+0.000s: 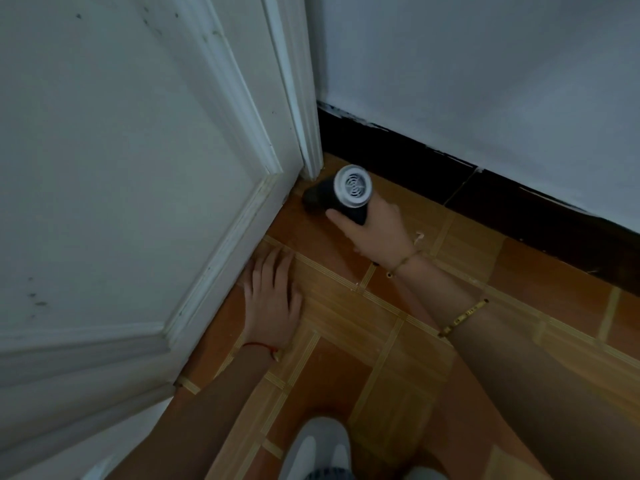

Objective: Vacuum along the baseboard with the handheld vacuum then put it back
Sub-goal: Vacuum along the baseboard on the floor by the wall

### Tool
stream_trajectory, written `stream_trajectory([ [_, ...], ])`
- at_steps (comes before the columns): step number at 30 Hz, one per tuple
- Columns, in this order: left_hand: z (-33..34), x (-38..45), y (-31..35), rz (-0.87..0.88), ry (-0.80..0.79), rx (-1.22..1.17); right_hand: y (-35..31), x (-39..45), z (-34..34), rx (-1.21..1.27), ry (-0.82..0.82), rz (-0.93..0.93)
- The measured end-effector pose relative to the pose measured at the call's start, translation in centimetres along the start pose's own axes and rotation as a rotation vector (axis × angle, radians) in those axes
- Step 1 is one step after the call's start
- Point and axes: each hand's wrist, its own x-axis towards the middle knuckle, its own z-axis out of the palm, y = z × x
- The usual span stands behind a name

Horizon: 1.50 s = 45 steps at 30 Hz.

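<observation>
Gripping one handheld vacuum (341, 195) in the right hand (375, 233), fingers curling round its dark body, thumb lying along the near side. Pointing the dark nozzle down into the corner where the white door (121, 168) is meeting the black baseboard (450, 181), the nozzle tip sitting at or just above the floor tile, too dark to tell which. Showing the round grey vented rear cap toward the camera. Nothing of a dust cup or its contents showing from this angle.

Pressing the left hand (272, 296) flat on the tiled floor (381, 358), fingers straight and slightly spread, fingertips lying just beside the bottom edge of the door. Keeping the two hands well apart, left one nearer, right one farther toward the corner.

Counting: one vacuum, two hands, one door, one strip of baseboard running along the white wall (485, 81). Wearing two gold bracelets (462, 318) on the right forearm and wrist, one red string (259, 347) on the left wrist. Showing a grey shoe (317, 448) at the bottom edge. Lying near the right wrist, one small pale scrap (419, 236) on the tile.
</observation>
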Motion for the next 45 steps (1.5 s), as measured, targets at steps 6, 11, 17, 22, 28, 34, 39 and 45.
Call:
stream_trajectory([
  [6,-0.7,-2.2,0.0,-0.02,0.011,-0.039,-0.7,0.5,1.6,-0.029,0.025,-0.04],
  [11,-1.3,-3.4,-1.0,-0.081,-0.004,-0.022,-1.4,-0.3,2.0,-0.014,-0.071,-0.006],
  [17,-1.5,-4.7,-2.1,-0.116,-0.025,0.009,-1.9,-1.9,2.4,-0.086,-0.153,-0.065],
  [22,-1.6,-4.7,-2.1,-0.111,-0.032,0.02,-1.3,-3.9,-0.8,-0.156,0.002,-0.014],
  [28,-1.3,-3.7,-0.6,-0.025,-0.076,0.015,-0.3,-7.0,-4.1,-0.208,-0.257,0.066],
  [34,-0.6,-3.1,0.2,0.042,-0.121,0.05,0.3,-9.5,-5.8,-0.284,-0.106,0.064],
  [39,-0.6,-3.3,0.2,0.042,-0.121,0.061,0.3,-11.5,-6.2,-0.285,-0.243,0.065],
  [45,-0.5,-3.3,0.2,0.058,-0.108,0.06,0.8,-12.8,-5.2,-0.296,-0.201,0.056],
])
